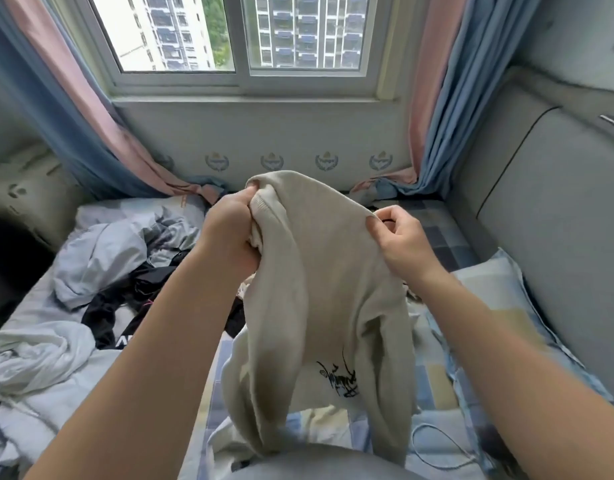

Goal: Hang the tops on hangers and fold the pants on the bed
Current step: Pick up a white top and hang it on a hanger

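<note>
A beige knit top (pixel 319 278) with a black printed mark low on its front hangs in front of me over the bed (pixel 433 375). My left hand (pixel 229 230) grips a bunched ribbed edge of it at the upper left. My right hand (pixel 399 237) pinches the fabric at the upper right between thumb and fingers. The lower part of the top drapes down onto the patchwork bedsheet. No hanger shows in the view.
Crumpled light grey-blue clothes (pixel 101 258) and a black garment (pixel 125 306) lie heaped on the bed's left side. A pillow (pixel 499 292) sits at right against the grey padded headboard (pixel 541 209). The window (pixel 236 36) and curtains (pixel 447 109) stand beyond the bed.
</note>
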